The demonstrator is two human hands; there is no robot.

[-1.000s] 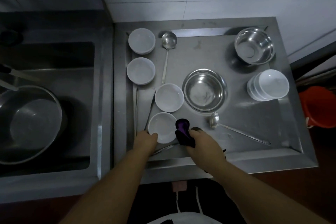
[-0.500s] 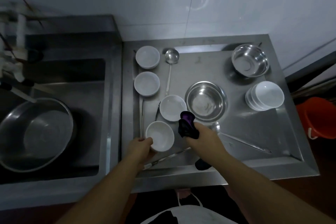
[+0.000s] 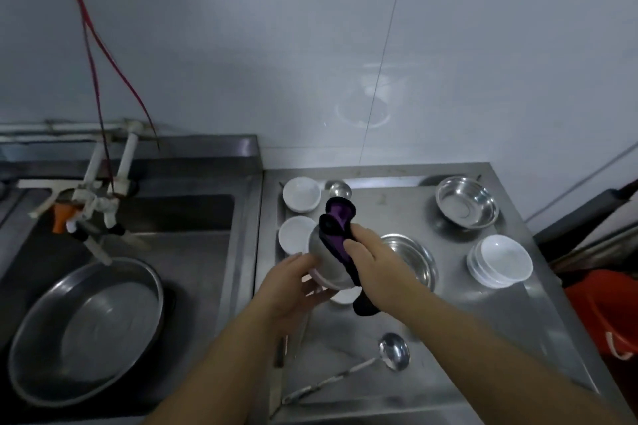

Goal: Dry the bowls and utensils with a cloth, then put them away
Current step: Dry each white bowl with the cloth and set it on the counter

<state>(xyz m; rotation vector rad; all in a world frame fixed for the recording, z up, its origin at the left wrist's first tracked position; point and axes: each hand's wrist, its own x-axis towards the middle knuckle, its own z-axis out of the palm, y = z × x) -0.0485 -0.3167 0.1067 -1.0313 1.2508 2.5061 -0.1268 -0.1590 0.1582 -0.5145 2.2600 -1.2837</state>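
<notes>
My left hand (image 3: 293,281) holds a small white bowl (image 3: 326,260) lifted above the steel counter (image 3: 476,328), its outside turned up toward me. My right hand (image 3: 371,252) presses a black and purple cloth (image 3: 336,228) against the bowl's outer wall, fingers curled over the cloth. Two more white bowls (image 3: 301,193) (image 3: 292,234) sit at the counter's back left, and another white bowl (image 3: 345,295) peeks out under my hands. A ladle (image 3: 393,350) lies near the front. A stack of white bowls (image 3: 500,260) stands at the right.
Two steel bowls (image 3: 467,205) (image 3: 412,259) stand on the counter, and a second ladle (image 3: 340,188) lies at the back. The sink (image 3: 193,217) at left holds a large steel basin (image 3: 89,328) under the taps (image 3: 93,207). An orange bucket (image 3: 607,314) stands at the right.
My left hand lifted the nearest white bowl off the counter and turned it over. My right hand brought the cloth onto its outside. The camera tilted up toward the wall.
</notes>
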